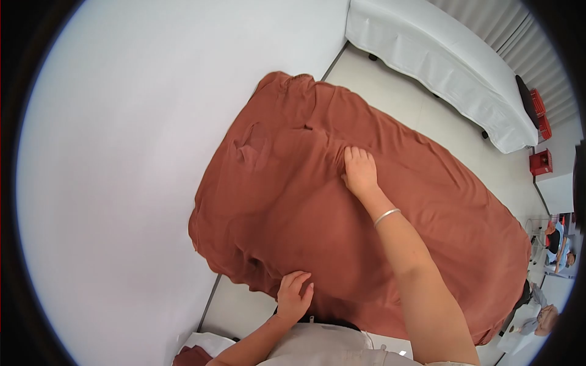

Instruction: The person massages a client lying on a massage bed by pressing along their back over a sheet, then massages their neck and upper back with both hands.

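Head view, and from where I stand the reddish-brown cloth point(305, 213) takes up the middle, draped over a long support that it hides, with one end toward the white wall point(116, 152). The right hand point(361, 169), below a silvery bracelet point(387, 216), rests far across it with fingers curled against the fabric; small creases gather at the fingertips, but I can't tell whether they pinch any of it. The left hand point(294, 296) is at the near edge, fingers loosely bent and thumb apart, seemingly gripping nothing. Close to it the material bunches into dark folds point(255, 263), and farther off lies a puckered dip point(249, 151).

I'd judge the step in hand to be straightening the cloth at this end. The next move, I think, calls for light, even tension between both hands, easing out those folds without dragging the far side.
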Demonstrator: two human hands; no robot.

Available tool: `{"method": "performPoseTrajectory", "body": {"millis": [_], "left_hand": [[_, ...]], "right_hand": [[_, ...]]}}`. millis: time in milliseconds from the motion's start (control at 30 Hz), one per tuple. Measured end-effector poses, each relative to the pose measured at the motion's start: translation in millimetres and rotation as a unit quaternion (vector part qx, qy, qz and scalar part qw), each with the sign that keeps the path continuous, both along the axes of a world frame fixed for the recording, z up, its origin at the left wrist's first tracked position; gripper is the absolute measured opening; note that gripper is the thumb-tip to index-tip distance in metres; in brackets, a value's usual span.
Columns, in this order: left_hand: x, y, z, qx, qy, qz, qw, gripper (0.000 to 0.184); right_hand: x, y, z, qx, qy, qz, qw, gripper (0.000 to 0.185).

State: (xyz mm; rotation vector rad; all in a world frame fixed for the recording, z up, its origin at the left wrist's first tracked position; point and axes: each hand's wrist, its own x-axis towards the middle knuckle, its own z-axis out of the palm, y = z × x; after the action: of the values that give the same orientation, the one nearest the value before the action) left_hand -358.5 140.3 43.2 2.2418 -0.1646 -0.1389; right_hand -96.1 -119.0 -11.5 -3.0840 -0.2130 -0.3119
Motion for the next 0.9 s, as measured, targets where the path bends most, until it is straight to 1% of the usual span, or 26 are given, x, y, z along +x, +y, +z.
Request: {"method": "performPoseTrajectory", "body": {"millis": [33,100,133,167,233,267,300,367,400,433,467,500,533,567,600,667,700,767,800,867,900], "left_hand": [[-6,3,-5,0.0,-0.002,-0.001,1.0,0.027],[-16,9,-4,0.005,0.0,-0.001,1.0,0.025],[-18,10,-2,-0.022,0.059,0.021,0.998,0.024],[-19,10,-1,-0.05,0.118,0.044,0.991,0.023],[-19,10,0,-0.056,0.118,0.055,0.99,0.021],[-22,10,1,-0.06,0.118,0.064,0.989,0.019],[-22,11,2,-0.058,0.123,0.063,0.989,0.019],[-22,7,1,-0.069,0.253,0.05,0.964,0.028],[-21,0,-5,-0.07,0.254,0.052,0.963,0.028],[-21,-7,-12,-0.121,0.324,0.175,0.922,0.042],[-20,-13,-16,-0.169,0.386,0.295,0.858,0.056],[-8,-18,-6,-0.168,0.385,0.298,0.857,0.056],[12,-25,12,-0.214,0.454,0.348,0.792,0.071],[26,-31,23,-0.257,0.518,0.393,0.715,0.087],[33,-38,21,-0.254,0.519,0.395,0.714,0.087],[41,-55,4,-0.26,0.53,0.433,0.681,0.101],[42,-62,-7,-0.263,0.524,0.437,0.683,0.101],[45,-75,-29,-0.215,0.481,0.496,0.69,0.104],[43,-80,-36,-0.218,0.472,0.503,0.69,0.104],[42,-89,-41,-0.166,0.404,0.548,0.713,0.107],[47,-94,-31,-0.166,0.391,0.558,0.713,0.107]], "right_hand": [[3,3,2,0.005,0.006,0.003,1.0,0.054],[7,4,9,0.044,0.093,-0.035,0.994,0.061],[6,-1,8,0.063,0.1,-0.024,0.993,0.067],[4,-8,6,0.063,0.103,-0.024,0.992,0.067],[0,-18,5,0.098,0.054,0.032,0.993,0.069],[-2,-19,2,0.087,0.055,0.038,0.994,0.075],[-3,-15,4,0.09,0.06,0.036,0.993,0.075],[0,-2,7,0.045,0.094,-0.007,0.995,0.077],[3,2,7,0.044,0.096,-0.004,0.994,0.077],[5,6,6,0.023,0.123,-0.03,0.992,0.081],[5,9,6,0.002,0.15,-0.054,0.987,0.085],[5,8,7,0.005,0.151,-0.051,0.987,0.085],[2,5,9,0.011,0.144,-0.041,0.989,0.086],[-3,3,10,0.017,0.14,-0.031,0.99,0.087],[-5,2,6,0.019,0.143,-0.03,0.989,0.087],[-4,0,-4,-0.001,0.108,-0.028,0.994,0.087],[-4,0,-1,0.001,0.102,-0.022,0.995,0.087],[-3,3,8,0.01,0.154,-0.036,0.987,0.081],[-6,2,10,0.015,0.148,-0.026,0.989,0.081],[-10,-2,11,0.027,0.144,-0.021,0.989,0.081],[-11,-1,12,0.036,0.137,-0.011,0.99,0.081]]}}
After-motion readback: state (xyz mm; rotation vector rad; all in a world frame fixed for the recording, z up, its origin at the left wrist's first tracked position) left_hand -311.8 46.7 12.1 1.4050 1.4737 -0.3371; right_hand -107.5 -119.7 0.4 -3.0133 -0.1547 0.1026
